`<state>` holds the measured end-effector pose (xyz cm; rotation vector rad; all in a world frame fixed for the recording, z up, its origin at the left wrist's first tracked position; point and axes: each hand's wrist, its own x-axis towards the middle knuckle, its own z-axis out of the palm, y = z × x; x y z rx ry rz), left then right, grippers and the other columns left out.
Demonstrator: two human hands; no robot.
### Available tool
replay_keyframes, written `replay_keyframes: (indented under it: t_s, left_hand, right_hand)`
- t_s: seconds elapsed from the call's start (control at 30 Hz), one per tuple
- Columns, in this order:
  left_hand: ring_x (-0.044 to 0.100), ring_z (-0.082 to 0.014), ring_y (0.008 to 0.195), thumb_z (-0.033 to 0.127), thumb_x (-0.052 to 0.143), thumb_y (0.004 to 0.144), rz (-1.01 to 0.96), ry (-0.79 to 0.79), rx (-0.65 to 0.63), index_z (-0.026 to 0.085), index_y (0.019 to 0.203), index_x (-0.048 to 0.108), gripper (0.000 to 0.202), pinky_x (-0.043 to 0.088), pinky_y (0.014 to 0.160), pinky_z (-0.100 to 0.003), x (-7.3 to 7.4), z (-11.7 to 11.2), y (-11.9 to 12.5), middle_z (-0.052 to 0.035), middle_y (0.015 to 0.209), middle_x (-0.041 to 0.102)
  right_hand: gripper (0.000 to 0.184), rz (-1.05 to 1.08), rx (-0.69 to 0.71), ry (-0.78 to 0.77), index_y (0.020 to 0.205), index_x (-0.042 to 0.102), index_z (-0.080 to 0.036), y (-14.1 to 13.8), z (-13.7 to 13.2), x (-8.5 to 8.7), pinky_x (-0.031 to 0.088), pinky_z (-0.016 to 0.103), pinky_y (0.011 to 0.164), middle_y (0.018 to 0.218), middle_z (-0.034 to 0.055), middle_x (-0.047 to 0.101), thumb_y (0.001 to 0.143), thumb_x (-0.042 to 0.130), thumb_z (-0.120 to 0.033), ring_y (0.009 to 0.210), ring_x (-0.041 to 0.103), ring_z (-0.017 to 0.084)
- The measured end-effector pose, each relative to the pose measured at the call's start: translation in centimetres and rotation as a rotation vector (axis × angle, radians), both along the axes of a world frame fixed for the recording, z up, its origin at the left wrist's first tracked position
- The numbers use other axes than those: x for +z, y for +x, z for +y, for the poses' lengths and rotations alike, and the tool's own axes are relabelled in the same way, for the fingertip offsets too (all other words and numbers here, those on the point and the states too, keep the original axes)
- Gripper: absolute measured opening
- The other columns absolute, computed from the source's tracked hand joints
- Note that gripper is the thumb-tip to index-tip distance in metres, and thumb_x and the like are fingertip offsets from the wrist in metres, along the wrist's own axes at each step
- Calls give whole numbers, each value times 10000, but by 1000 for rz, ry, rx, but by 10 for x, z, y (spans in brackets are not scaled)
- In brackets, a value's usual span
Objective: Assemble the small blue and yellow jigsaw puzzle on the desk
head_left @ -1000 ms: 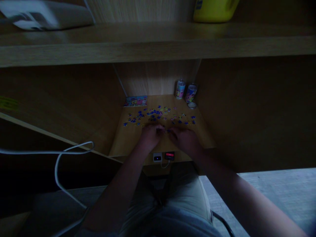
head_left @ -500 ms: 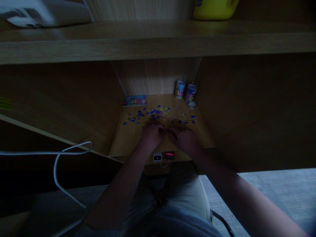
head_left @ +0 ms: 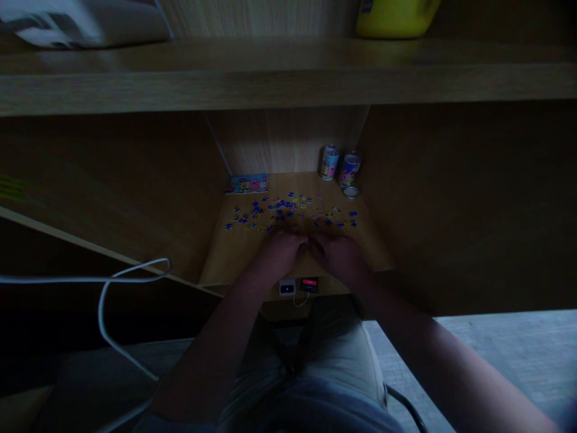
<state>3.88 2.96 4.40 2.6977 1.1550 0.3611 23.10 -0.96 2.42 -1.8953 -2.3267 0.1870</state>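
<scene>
My left hand [head_left: 285, 245] and my right hand [head_left: 336, 252] meet above the front part of a wooden shelf board [head_left: 238, 258], their fingertips touching. Both are closed in a pinch. Small jigsaw pieces sit between the fingertips, mostly hidden by the fingers and the dim light. Just beyond the hands lie several loose jigsaw pieces [head_left: 283, 204], mostly blue with some yellow and pink, scattered across the board. A blue jigsaw piece [head_left: 340, 224] rests near my right hand, and another blue piece [head_left: 228, 227] is at the far left.
A colourful cartoon picture card [head_left: 247, 183] lies at the back left. Two printed cans [head_left: 330, 163] [head_left: 349, 169] stand at the back right, with a round lid [head_left: 350, 192] before them. Two small devices [head_left: 287, 287] [head_left: 309, 284] sit at the front edge. An upper shelf [head_left: 288, 87] overhangs.
My hands have come together: the left moved right until its fingertips met those of the right. The blue piece seen at my right fingertips before is now covered.
</scene>
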Motion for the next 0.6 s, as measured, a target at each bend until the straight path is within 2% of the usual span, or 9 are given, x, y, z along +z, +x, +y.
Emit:
replay_keyframes:
  t_s: [0.13,0.23,0.37,0.47,0.6]
  left_hand:
    - [730,-292,1078,161,671,1022,-6,91,-8,219,1028,836,176,588,1032,-466,-9,-9,-4,-97,1032,776]
    - [740,-269,1049,173,621,1060,-61,158,21,208,1070,804,186,593,1009,-436,-19,-22,-7,-94,1043,788]
    - [756,-239,893,237,609,1073,-72,172,-15,217,1029,771,169,589,825,-370,-30,-45,-16,-76,932,791]
    - [751,-221,799,266,599,1067,-38,140,-71,225,934,749,204,552,740,-347,-31,-56,-28,-58,851,785]
    - [759,-221,789,235,632,1022,-42,98,24,233,906,757,170,525,718,-343,-25,-48,-51,-47,849,803]
  right_hand:
    - [422,-3,0,-1,1319,766,-281,0,0,-2,546,319,808,1149,92,857,1138,434,-470,934,808,243]
    - [414,1,3,16,1350,758,-285,2,0,-6,550,320,812,1176,92,853,1135,452,-461,939,808,245]
    - [404,29,13,48,1397,743,-287,3,0,-9,552,314,807,1200,80,852,1126,476,-423,965,812,243]
    - [409,29,10,63,1408,742,-290,4,0,-10,555,318,796,1201,75,854,1121,487,-428,953,815,243]
    - [415,8,-3,69,1375,759,-277,4,-1,-12,554,324,770,1168,82,860,1123,477,-446,914,817,248]
